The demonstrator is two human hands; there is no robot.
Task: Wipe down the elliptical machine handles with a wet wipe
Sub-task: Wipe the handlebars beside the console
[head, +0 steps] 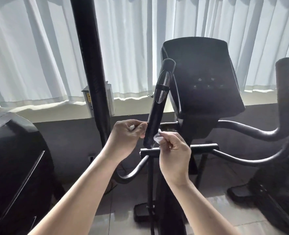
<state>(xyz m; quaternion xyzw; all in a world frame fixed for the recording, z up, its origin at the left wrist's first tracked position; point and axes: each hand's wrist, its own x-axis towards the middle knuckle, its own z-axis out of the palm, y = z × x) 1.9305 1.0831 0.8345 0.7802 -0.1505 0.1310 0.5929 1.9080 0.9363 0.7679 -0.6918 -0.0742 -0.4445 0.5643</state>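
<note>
The black left handle (pixel 159 102) of the elliptical rises at the middle, with a shiny sensor strip near its top. A white wet wipe (pixel 157 137) wraps the handle's lower end from behind. My left hand (pixel 126 138) pinches one end of the wipe on the handle's left side. My right hand (pixel 173 150) pinches the other end on the right side. The right handle (pixel 285 92) stands at the far right, untouched. The dark console (pixel 206 77) sits between the two handles.
A tall black padded pole (pixel 90 61) stands left of the handle. Another black machine (pixel 13 160) fills the lower left. White curtains (pixel 38 56) hang behind over a sill with a small metal box (pixel 110 99). Curved bars (pixel 242 131) and pedals (pixel 142 212) lie below.
</note>
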